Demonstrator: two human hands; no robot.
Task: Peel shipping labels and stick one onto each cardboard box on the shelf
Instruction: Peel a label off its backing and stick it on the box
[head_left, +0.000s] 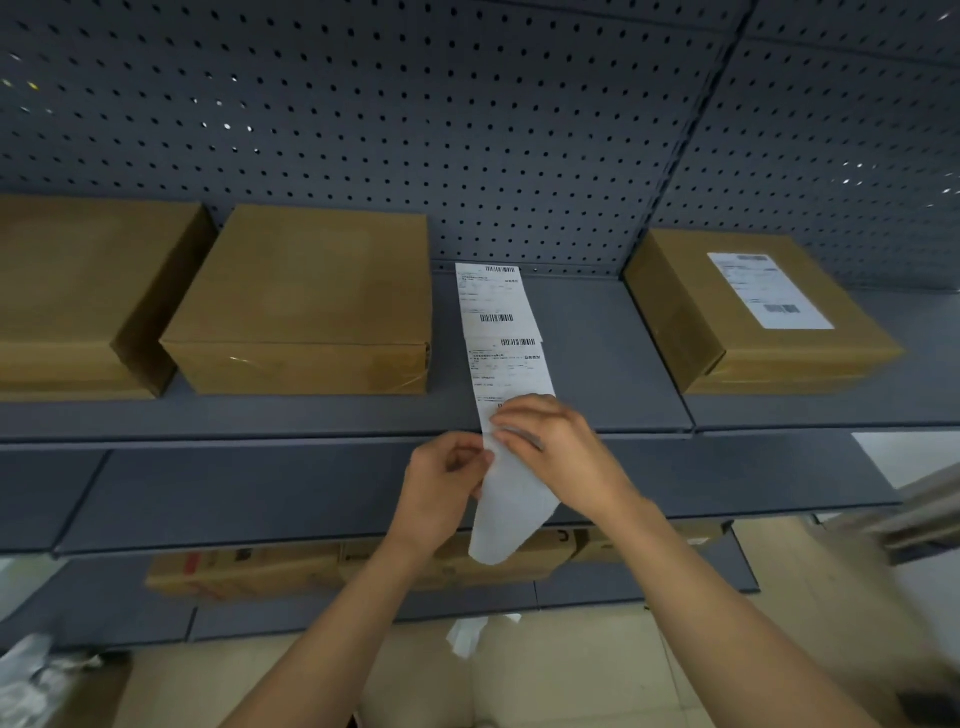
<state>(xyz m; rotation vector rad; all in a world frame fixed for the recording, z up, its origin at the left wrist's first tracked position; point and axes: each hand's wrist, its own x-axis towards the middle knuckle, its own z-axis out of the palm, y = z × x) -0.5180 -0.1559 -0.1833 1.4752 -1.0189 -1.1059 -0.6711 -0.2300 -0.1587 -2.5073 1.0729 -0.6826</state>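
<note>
A strip of white shipping labels (501, 332) lies on the grey shelf (597, 353) between the boxes, its near end hanging over the front edge. My left hand (447, 488) pinches the strip's left edge at the shelf front. My right hand (550, 447) pinches the nearest label from above. The bare backing paper (511, 512) droops below both hands. Two plain cardboard boxes stand at the left: one at the far left (78, 296) and one beside the strip (306, 301). A third box (748, 312) at the right carries a stuck label (769, 288).
A grey pegboard wall (415, 130) backs the shelf. A lower shelf (260, 499) juts out under my hands, with printed cartons (249, 571) beneath it. Scraps of white paper (467, 634) lie on the floor. Crumpled plastic (31, 670) sits at the bottom left.
</note>
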